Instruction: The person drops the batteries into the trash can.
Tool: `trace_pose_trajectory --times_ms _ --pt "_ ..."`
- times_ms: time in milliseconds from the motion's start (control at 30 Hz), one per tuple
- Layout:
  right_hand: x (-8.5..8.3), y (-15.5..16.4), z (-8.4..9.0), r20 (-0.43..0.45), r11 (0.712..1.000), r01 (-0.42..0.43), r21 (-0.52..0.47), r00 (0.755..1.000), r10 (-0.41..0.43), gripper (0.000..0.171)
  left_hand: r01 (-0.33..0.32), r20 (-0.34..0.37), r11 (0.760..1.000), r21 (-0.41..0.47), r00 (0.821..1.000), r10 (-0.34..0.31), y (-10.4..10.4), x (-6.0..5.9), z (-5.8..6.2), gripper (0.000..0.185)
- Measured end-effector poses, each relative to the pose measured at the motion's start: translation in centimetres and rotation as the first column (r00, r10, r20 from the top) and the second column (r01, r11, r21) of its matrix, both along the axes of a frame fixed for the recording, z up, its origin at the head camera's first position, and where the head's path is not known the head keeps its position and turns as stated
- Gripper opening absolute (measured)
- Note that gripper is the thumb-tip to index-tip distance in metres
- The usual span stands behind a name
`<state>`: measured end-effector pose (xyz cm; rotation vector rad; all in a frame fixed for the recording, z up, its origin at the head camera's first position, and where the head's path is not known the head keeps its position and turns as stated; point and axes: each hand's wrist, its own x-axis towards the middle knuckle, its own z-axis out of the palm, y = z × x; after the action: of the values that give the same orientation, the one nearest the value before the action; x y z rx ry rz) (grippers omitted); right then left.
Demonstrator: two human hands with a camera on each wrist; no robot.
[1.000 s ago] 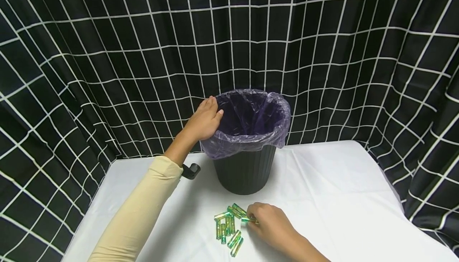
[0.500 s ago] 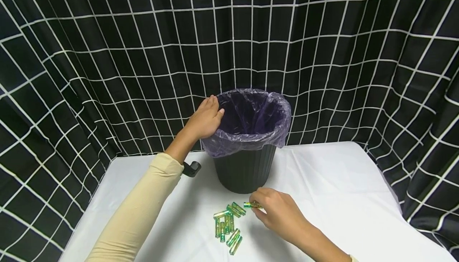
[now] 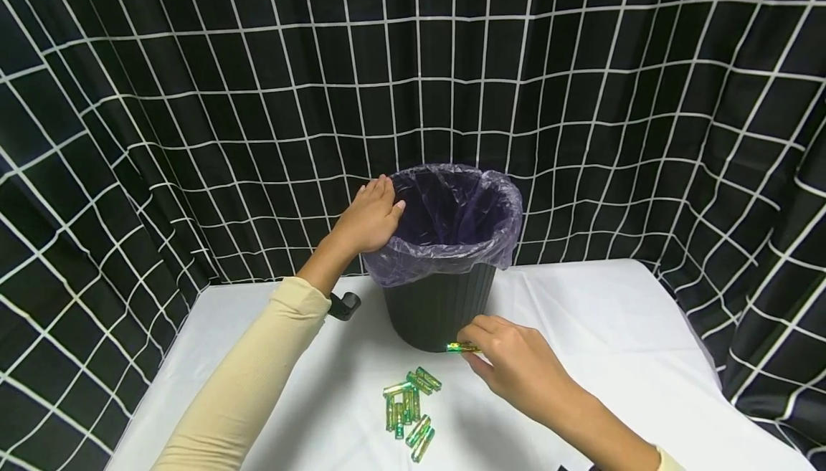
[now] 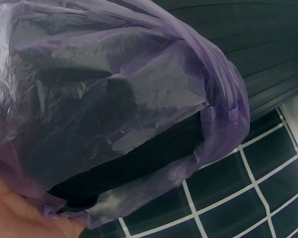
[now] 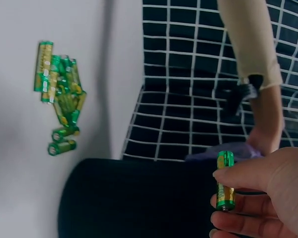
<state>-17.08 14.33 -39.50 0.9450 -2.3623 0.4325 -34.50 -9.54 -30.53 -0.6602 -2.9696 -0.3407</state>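
Observation:
A black bin (image 3: 440, 306) lined with a purple bag (image 3: 452, 220) stands on the white table (image 3: 581, 327). My left hand (image 3: 369, 219) grips the bin's left rim over the bag (image 4: 114, 114). My right hand (image 3: 510, 363) pinches one green battery (image 3: 462, 347) just above the table, in front of the bin's base; the right wrist view shows this battery (image 5: 224, 179) between thumb and fingers. Several more green batteries (image 3: 409, 406) lie in a loose pile on the table to the left of my right hand, seen also as a batteries pile (image 5: 59, 91) in the right wrist view.
A black curtain with a white grid (image 3: 193, 98) hangs behind and around the table. The left wrist camera mount (image 3: 344, 306) shows beside the cream sleeve (image 3: 258, 378). The table's right half (image 3: 613, 356) is bare white cloth.
My right hand has lifted one battery off the pile and carried it up and away toward the bin's base. The left hand has stayed on the rim.

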Motion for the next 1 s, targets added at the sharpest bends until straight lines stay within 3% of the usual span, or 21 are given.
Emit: trace_pose_trajectory --times_ms 533,1000 --pt "-0.2 0.7 3.7 -0.072 0.999 -0.044 0.008 0.996 0.045 0.023 -0.005 0.017 0.996 -0.089 1.000 0.007 0.2 0.0 0.3 0.065" --pt "-1.8 1.0 7.3 -0.126 0.996 -0.090 0.020 0.988 0.091 0.022 -0.004 0.032 0.995 -0.099 0.999 0.007 0.2 -0.1 0.4 0.066"
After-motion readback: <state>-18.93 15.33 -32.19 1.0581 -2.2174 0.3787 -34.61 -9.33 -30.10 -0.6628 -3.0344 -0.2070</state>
